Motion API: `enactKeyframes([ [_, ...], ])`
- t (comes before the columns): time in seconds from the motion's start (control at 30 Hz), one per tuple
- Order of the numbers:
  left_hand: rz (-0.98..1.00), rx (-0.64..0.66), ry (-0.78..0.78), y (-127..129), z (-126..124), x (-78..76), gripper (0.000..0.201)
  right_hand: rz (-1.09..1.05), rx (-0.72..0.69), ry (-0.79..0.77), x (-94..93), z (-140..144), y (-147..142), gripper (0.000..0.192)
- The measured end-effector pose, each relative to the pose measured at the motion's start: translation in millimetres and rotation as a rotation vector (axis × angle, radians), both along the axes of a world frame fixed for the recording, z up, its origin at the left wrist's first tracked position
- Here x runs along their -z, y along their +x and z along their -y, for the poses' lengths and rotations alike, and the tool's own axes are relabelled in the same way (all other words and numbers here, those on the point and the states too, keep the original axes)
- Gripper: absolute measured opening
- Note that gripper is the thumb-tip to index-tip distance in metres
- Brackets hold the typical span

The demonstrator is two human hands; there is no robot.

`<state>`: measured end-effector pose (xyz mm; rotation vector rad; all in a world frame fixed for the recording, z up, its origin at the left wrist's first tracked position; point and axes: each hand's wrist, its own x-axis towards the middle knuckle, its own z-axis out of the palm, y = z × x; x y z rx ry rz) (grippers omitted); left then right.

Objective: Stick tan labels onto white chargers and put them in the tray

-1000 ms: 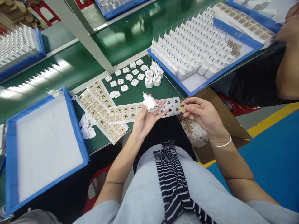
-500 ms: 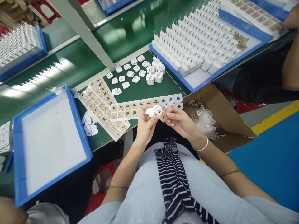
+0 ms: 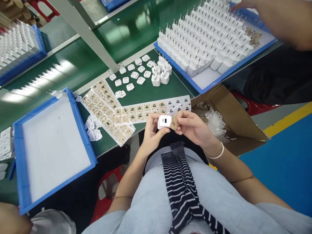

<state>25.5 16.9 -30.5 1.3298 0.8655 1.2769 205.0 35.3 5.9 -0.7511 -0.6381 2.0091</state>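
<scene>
The person sits at the green tabletop [image 3: 146,92] with both hands raised just in front of its near edge. The left hand [image 3: 152,135] is closed around a small white charger plug [image 3: 164,121], thumb underneath and fingers curled over the top, so that the face with the dark port slot looks up at the camera. The right hand [image 3: 192,126] pinches a small tan sticker [image 3: 174,123] between thumb and fingertips and holds it right against the plug's right edge; whether it already touches the face I cannot tell. A thin bracelet [image 3: 215,154] circles the right wrist.

Just beyond the hands, sheets of tan stickers [image 3: 107,110] lie fanned out on the tabletop, one strip partly stripped at its right end. Farther back sit loose white caps [image 3: 131,76] and a few upright plugs [image 3: 161,74]. A blue tray of plugs [image 3: 204,48] stands in rows at the right, and another person's arm [image 3: 275,19] stretches over its far corner. To the left lies a blue tray [image 3: 80,130] with a bare white floor, with a small heap of white pieces [image 3: 92,131] just beside it. An open cardboard box [image 3: 234,113] holding peeled backing scraps sits below the tabletop at the person's right.
</scene>
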Motion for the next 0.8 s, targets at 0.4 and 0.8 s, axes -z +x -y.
enactKeyframes([
  [0.4,-0.204,0.156,0.212,-8.8,12.4,-20.2,0.043,0.171,-0.084,0.105,-37.5,2.7,9.0,0.022],
  [0.8,-0.207,0.175,0.261,-7.0,12.0,-27.2,0.040,0.159,-0.137,0.048,-38.7,1.8,6.7,0.024],
])
